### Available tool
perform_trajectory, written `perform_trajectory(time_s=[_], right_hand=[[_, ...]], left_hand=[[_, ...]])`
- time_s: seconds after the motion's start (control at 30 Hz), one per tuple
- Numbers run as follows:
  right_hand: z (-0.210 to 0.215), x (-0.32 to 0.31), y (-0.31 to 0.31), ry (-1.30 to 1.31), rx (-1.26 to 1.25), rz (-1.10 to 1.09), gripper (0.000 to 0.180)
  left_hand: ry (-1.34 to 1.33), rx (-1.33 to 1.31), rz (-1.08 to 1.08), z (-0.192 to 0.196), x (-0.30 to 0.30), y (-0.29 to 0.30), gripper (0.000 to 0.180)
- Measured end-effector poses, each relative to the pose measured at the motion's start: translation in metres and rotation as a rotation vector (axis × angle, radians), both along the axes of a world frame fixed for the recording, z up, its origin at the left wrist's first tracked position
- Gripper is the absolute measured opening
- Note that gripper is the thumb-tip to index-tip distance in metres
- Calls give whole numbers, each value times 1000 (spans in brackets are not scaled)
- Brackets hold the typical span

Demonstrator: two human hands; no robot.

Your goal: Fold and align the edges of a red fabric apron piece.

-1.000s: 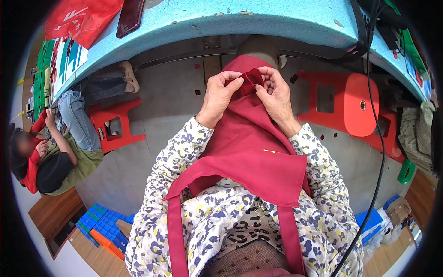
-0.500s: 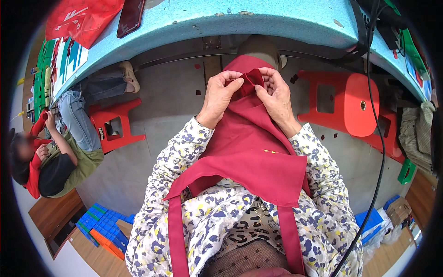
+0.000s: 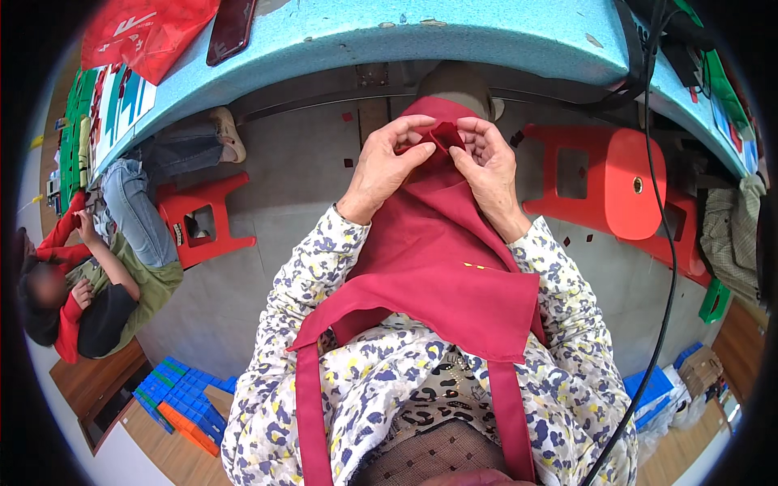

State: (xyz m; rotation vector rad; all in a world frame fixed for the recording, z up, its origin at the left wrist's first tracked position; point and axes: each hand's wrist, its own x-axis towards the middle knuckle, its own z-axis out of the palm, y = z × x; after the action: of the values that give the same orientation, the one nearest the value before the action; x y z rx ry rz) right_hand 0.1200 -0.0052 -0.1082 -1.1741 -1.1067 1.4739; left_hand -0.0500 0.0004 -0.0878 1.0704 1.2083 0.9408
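Observation:
A small folded piece of dark red cloth (image 3: 443,136) is held up between my two hands, over the lap of the dark red apron (image 3: 438,219) I wear. My left hand (image 3: 389,166) pinches its left side with the thumb low and the fingers curled behind. On the cloth's right side, my right hand (image 3: 489,170) grips with bent fingers, the thumb pressing on the near edge. A fold stands up in the middle, forming a small hollow. Cloth and apron are close in colour, so the piece's lower edge is hard to make out.
Ahead is a blue table (image 3: 340,49) with a phone (image 3: 231,31) and a red bag (image 3: 142,36). Red stools (image 3: 632,182) stand right and left. A black cable (image 3: 668,283) hangs at my right. A seated person (image 3: 105,275) works at the left.
My left fingertips have lifted and spread slightly from the cloth's top, while its fold now stands more open. At the left, the other person leans lower.

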Motion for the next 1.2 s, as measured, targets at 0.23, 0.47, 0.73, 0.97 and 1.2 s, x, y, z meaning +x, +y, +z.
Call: perform_trajectory(time_s=[0.23,0.47,0.73,0.97,1.2], right_hand=[[-3,-2,-1,1,92,0,40],[-4,0,-1,-201,102,39,40],[-6,5,-1,-160,81,45,40],[-8,4,-1,-130,51,16,38],[-3,1,-1,-601,464,-3,34]], left_hand=[[56,-38,-59,-2,-2,1,21],[-31,-39,37,-17,0,3,11],[-182,-148,61,-18,2,5,7],[-197,-188,46,-16,3,5,7],[-109,-62,-8,-18,2,4,10]])
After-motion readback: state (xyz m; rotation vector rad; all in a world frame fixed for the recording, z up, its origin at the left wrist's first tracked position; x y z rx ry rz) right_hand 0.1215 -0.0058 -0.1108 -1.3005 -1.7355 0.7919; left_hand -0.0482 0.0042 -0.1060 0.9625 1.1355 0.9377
